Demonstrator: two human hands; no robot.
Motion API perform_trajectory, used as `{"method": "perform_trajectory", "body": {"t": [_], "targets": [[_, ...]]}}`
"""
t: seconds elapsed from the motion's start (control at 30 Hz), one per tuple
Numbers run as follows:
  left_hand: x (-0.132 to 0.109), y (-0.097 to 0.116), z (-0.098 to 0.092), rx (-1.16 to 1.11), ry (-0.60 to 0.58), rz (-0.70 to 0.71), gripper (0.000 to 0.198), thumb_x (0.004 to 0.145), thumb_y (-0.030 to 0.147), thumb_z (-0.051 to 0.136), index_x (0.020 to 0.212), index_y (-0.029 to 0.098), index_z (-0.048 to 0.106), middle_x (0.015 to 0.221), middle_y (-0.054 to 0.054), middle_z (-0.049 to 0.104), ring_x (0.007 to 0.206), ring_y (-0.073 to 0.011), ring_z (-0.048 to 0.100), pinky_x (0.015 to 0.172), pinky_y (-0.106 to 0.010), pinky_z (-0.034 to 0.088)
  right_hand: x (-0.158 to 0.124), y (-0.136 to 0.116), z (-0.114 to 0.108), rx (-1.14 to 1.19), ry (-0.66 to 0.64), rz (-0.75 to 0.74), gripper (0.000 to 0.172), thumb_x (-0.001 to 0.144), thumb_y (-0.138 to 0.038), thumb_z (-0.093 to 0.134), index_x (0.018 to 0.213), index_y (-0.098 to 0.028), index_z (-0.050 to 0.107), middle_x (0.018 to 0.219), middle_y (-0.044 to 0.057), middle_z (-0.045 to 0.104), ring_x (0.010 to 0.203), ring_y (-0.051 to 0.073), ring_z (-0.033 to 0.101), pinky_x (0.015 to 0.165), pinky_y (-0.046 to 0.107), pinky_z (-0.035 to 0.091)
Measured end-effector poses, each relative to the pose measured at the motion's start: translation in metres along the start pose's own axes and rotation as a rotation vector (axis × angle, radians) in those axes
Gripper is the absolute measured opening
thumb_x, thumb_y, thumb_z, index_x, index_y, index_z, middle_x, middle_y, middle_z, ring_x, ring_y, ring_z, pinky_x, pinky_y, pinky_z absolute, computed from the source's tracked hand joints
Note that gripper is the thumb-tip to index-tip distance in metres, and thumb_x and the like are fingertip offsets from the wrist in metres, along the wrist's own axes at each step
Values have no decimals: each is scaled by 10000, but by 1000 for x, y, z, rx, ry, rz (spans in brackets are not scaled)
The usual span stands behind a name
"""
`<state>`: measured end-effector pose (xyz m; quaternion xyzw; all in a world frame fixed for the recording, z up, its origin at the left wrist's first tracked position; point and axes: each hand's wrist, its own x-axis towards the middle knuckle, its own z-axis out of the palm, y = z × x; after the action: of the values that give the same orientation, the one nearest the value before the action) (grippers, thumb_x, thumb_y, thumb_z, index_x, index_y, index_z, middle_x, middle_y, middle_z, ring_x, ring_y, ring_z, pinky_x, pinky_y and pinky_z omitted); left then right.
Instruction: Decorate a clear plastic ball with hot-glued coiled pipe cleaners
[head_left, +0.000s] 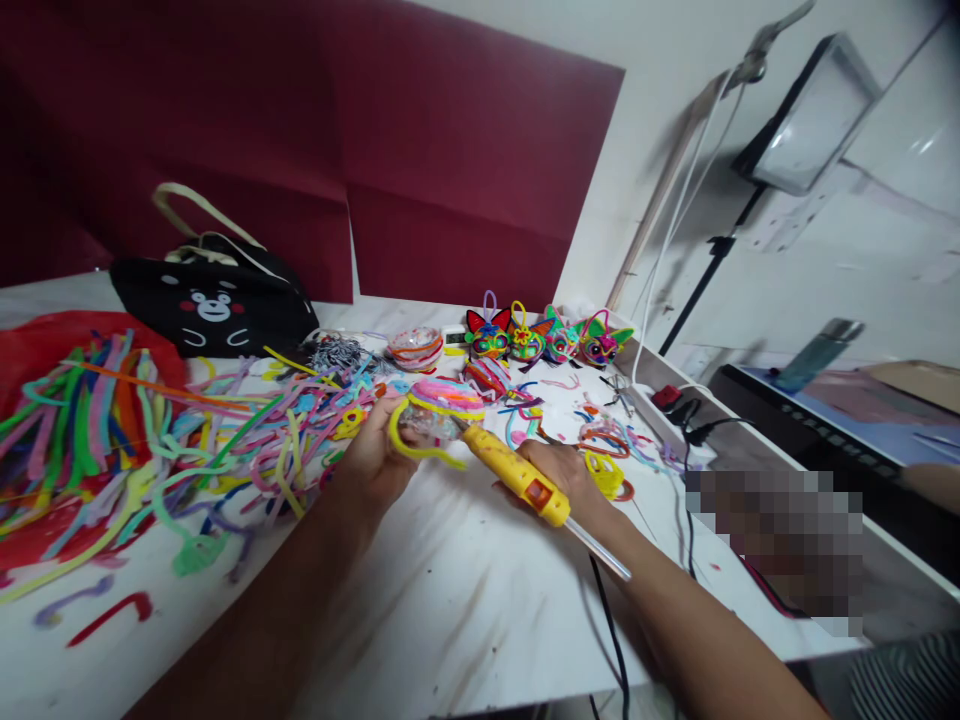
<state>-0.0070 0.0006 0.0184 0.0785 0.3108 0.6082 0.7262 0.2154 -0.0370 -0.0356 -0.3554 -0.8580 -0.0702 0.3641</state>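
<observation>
Pink and yellow fuzzy strips are wrapped round a clear domed piece (444, 402), seen approx. mid-frame, held just above the desk (442, 590). It's gripped at its L side by the left hand (377, 447), fingers partly hidden behind it. A loose yellow strip end (396, 428) is left hanging in a curve below it. A yellow glue gun (517, 468) is clasped in the right hand (559, 462), R of ctr, w/ its nozzle pointed up-left at the piece; contact b/w the two can't be told. Hands are kept apart from each other. A clear stick (600, 550) is seen sticking out of the gun's rear, lower R of ctr. A yellow looped item (604, 475) is placed just beside the right wrist. Behind, upper ctr, a striped piece (489, 378) and an orange-banded bowl (416, 348) are set down, w/ four colourful cat-like masks (527, 342) lined up to their R. Mixed fuzzy strips (262, 450) are strewn over L half; more are heaped on red plastic (49, 335) at far L. A black bag (217, 312) w/ a bear face is propped upper L. A lamp (814, 115) is mounted upper R. A black cord (615, 640) is trailed down btm ctr-right.
</observation>
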Motion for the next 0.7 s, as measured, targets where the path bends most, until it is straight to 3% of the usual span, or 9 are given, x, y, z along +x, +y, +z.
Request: {"method": "perform_trajectory", "body": {"t": [0.13,0.27,0.4,0.57,0.7], "targets": [[8,5,-4,-8,-4,99,236,884,60,424,725,151,573,544,17,568,408,-53,496,362,-95,386,2,-4,-2,2,-68,24,127,910,-289,553,829,-193,539,644,-15,590,540,117,535,527,250,313],[18,5,-10,16,-9,233,208,883,83,457,767,175,603,620,18,632,520,-67,585,489,-117,478,7,-12,-3,-41,-348,130,102,892,-282,574,872,-182,565,735,9,634,618,136,574,559,267,308],[21,-2,-14,56,6,292,185,870,69,486,765,161,607,676,5,665,594,-71,623,576,-138,507,10,-18,0,-100,-536,191,254,849,-410,617,943,-174,596,866,54,674,714,179,620,548,282,286],[18,-10,-13,84,17,333,159,830,43,525,762,149,622,725,-1,691,632,-79,642,619,-163,520,9,-15,2,-61,-663,273,475,735,-472,721,1083,-168,613,996,96,667,827,225,638,631,290,400],[16,-16,-13,145,-18,398,101,772,56,591,722,140,615,664,3,670,576,-94,620,559,-182,497,9,-10,-6,91,-615,238,452,683,-262,741,1105,-150,627,1069,117,650,978,259,618,815,339,461]]}}
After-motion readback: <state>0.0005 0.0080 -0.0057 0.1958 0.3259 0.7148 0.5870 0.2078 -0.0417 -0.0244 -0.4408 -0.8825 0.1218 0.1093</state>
